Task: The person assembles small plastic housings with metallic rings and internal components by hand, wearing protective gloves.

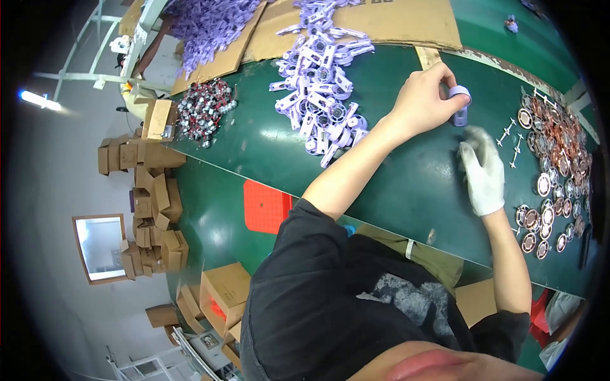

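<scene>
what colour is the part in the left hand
Pale purple plastic part, held by the left hand; head view.

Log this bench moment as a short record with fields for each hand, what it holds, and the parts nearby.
left hand: bare, fingers pinching a small lilac plastic part above the green table
right hand: white glove, lying on the table just below that part, holding nothing visible
pile to the left: lilac plastic housings
pile to the right: round copper-coloured coils
far left: dark small parts heap

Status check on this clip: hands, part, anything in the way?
Left hand bare, pinching lilac plastic part on green table. Right hand gloved, flat beside it, holding nothing visible. Copper rotor discs to the right, lilac pile to the left; path clear.
</scene>
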A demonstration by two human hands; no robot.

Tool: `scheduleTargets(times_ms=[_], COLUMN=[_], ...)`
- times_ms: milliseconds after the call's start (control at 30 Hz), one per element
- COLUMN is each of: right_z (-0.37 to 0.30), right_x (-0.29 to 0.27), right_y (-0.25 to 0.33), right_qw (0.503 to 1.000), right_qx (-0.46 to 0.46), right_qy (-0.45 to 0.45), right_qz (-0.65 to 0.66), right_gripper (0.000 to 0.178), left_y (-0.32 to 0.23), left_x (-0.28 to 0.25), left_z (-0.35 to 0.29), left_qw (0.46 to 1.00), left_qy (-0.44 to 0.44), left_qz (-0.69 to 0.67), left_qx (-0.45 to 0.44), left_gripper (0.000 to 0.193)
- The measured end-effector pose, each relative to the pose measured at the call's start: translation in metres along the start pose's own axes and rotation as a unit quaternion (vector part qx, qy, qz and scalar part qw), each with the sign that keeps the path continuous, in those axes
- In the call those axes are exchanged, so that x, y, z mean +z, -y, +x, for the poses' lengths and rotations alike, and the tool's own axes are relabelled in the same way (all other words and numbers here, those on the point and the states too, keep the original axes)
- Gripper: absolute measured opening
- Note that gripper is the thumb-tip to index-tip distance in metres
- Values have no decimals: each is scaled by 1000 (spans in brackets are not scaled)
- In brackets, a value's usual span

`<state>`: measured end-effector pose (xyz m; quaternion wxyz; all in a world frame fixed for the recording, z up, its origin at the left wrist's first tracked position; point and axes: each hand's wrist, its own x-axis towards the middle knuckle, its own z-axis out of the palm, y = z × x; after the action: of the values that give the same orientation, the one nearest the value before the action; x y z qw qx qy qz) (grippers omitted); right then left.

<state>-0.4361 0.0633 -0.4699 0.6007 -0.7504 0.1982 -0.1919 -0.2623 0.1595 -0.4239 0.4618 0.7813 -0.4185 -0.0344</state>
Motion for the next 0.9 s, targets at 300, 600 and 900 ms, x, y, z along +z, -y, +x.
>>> scheduleTargets(times_ms=[300, 600, 900], right_z=[14, -6, 6], right_x=[-15, -29, -24], right_y=[5, 13, 20], right_qw=[960, 930, 936], right_qx=[-172, -302, -287], right_qy=[-101, -132, -115], right_qz=[-198, -160, -165], right_gripper=[45, 35, 38], left_y=[-25, -26, -16], left_x=[28, 109, 123], left_z=[-21, 38, 58], left_qw=[971, 986, 957], left_qy=[122, 132, 66], left_qz=[-188, 42, 197], left_qx=[-82, 88, 200], left_gripper=[25, 46, 33])
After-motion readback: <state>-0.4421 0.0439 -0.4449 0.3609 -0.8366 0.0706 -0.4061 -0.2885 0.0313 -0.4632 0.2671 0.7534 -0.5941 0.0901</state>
